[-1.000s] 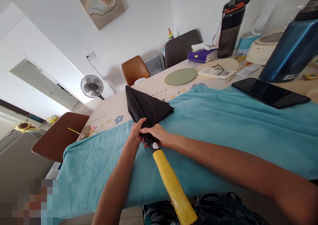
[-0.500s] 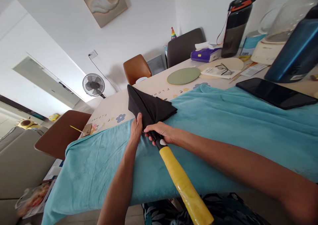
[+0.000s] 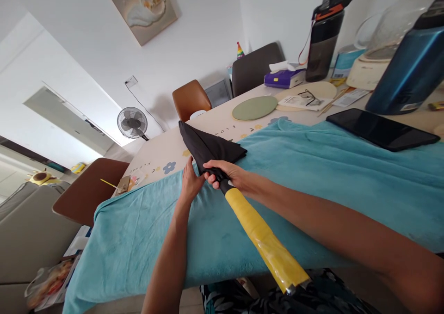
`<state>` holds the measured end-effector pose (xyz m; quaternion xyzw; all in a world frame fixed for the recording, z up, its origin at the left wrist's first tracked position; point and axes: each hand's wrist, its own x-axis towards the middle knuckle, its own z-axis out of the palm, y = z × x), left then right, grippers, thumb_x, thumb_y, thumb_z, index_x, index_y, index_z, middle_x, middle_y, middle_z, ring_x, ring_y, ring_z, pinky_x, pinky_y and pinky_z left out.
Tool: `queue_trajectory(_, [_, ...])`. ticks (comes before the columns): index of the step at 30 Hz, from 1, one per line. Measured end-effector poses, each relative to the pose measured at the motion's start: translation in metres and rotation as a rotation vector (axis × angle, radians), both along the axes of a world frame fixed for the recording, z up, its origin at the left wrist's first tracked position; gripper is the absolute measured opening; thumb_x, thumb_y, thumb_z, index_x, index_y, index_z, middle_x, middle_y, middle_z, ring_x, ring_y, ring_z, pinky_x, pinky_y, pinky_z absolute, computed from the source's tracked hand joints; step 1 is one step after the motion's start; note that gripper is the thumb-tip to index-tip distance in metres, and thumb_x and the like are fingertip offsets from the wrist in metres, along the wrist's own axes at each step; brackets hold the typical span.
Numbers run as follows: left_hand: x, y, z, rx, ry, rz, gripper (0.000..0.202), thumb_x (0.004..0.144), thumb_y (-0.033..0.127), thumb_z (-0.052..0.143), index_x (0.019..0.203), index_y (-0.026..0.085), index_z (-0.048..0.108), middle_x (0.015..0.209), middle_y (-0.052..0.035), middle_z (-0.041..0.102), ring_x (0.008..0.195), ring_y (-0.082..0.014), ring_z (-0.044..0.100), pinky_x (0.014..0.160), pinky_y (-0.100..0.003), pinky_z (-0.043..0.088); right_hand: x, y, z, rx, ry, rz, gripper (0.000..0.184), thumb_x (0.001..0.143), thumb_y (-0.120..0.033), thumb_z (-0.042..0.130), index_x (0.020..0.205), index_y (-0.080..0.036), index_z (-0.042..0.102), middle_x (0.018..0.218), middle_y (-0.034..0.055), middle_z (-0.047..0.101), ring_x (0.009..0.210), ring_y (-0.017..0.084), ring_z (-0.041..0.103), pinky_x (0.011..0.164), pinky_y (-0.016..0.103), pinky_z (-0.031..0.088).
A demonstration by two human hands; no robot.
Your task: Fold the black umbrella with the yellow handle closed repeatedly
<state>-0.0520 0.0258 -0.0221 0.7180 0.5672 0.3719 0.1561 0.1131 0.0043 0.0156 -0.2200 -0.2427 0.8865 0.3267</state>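
A black umbrella [image 3: 212, 144] with its canopy folded lies slantwise over the table, its yellow-wrapped handle [image 3: 260, 233] pointing down toward my lap. My right hand [image 3: 225, 173] is wrapped round the umbrella where the canopy gathers above the handle. On the canopy's left edge, my left hand [image 3: 190, 182] has its fingers stretched out and its thumb apart, close against the fabric. Whether the left fingertips touch the fabric I cannot tell. Beneath both hands spreads a turquoise cloth [image 3: 138, 230].
To the right lie a black phone [image 3: 381, 128], glasses [image 3: 310, 96] on paper, and a green oval mat [image 3: 255, 107]. A blue bottle [image 3: 405, 69], a dark bottle [image 3: 324, 46] and a purple tissue box [image 3: 284, 77] stand farther back. A brown chair [image 3: 92, 189] is at the left.
The left thumb has come off the top of the canopy, and that hand has opened beside it. The right hand has shifted slightly up, and the handle's end has swung up and right.
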Motion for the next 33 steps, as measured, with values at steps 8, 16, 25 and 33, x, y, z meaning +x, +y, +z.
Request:
queue_trajectory(8, [0.01,-0.009,0.003,0.145,0.122,0.041,0.074,0.067,0.012,0.052,0.136,0.019,0.026,0.138,-0.011,0.035,0.128,-0.0232,0.031,0.103,-0.039,0.028,-0.003,-0.001,-0.002,0.002,-0.039,-0.018,0.016,0.079,-0.026,0.055,0.072,-0.013,0.048,0.057,-0.0007,0.053,0.041,0.007,0.046,0.035,0.016,0.043])
queue_trajectory(16, [0.003,-0.001,-0.001,0.142,0.194,0.136,0.056,0.073,0.008,0.04,0.126,0.023,0.043,0.125,-0.0071,0.051,0.116,-0.0211,0.045,0.096,-0.036,0.036,-0.002,-0.006,0.004,-0.054,0.001,-0.028,0.013,0.079,-0.02,0.054,0.071,-0.013,0.048,0.055,-0.0011,0.051,0.041,0.006,0.046,0.034,0.015,0.041])
queue_trajectory(25, [-0.046,-0.003,0.035,0.321,0.505,0.006,0.041,0.077,0.006,0.036,0.104,0.022,0.062,0.109,-0.0059,0.061,0.109,-0.0211,0.05,0.099,-0.037,0.032,-0.01,0.0,-0.004,-0.073,-0.184,-0.106,0.019,0.078,-0.026,0.058,0.069,-0.015,0.045,0.05,-0.0019,0.05,0.038,0.008,0.045,0.031,0.018,0.04])
queue_trajectory(33, [-0.028,-0.001,0.007,-0.028,0.203,-0.144,0.047,0.065,0.0,0.042,0.097,0.026,0.065,0.103,-0.0025,0.065,0.101,-0.0209,0.056,0.092,-0.034,0.039,-0.01,-0.004,-0.004,-0.015,-0.099,-0.09,0.011,0.079,-0.022,0.055,0.074,-0.015,0.048,0.052,-0.0017,0.05,0.04,0.008,0.045,0.034,0.017,0.041])
